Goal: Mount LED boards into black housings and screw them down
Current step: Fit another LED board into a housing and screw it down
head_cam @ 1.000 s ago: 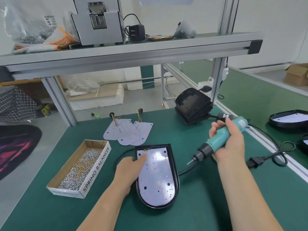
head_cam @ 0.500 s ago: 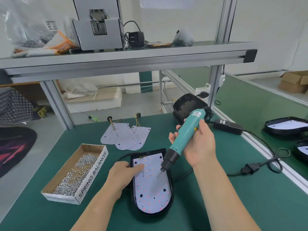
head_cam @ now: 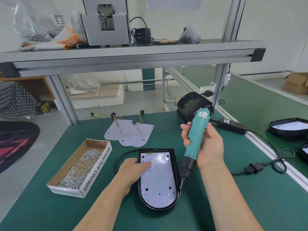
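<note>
- Step in hand: board seated, screw-down looks abt to start. White rounded LED board (head_cam: 158, 184) lies inside black plastic housing (head_cam: 175, 164), front-centre on green desk (head_cam: 233, 205).
- L hand (head_cam: 133, 170): fingers flat, pressing board's upper-left part down.
- R hand (head_cam: 208, 147): wrapped round teal electric screwdriver (head_cam: 196, 135), bit down, tip just beside housing's right rim, off the board.
- Screw on bit? Can't tell.
- Next, prob: bring bit over a mounting hole. If bit's bare, fetch one from cardboard box of small silver screws (head_cam: 93, 172) at left. Keep driver upright, board pinned.
</note>
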